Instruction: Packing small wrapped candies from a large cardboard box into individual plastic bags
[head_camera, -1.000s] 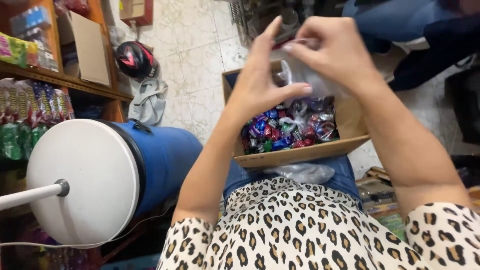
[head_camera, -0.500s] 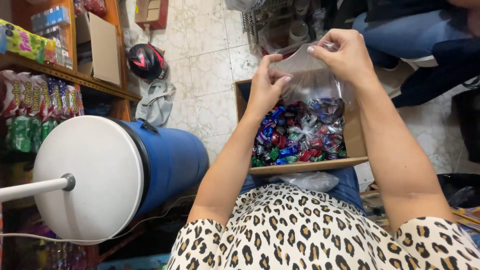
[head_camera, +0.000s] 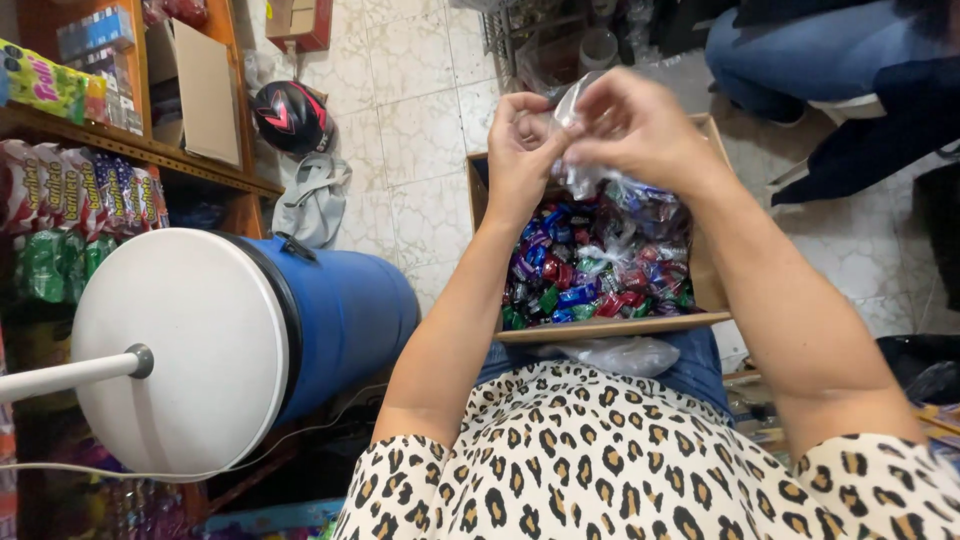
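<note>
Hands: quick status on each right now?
Left hand: closed, pinching the clear plastic bag.
Right hand: closed, pinching the same bag's top.

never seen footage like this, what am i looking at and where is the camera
There is no machine here: a person wears one camera on the head, so the single picture looks down over their leopard-print top at their own two bare hands. The left hand and the right hand are raised together and pinch the top of a small clear plastic bag. Below them, on the lap, sits an open cardboard box full of wrapped candies in blue, red and green. To the left lies a blue barrel with a white lid. Behind it are wooden shelves of packaged goods, and a black and red helmet on the tiled floor. Another person's legs show at the upper right.
</note>
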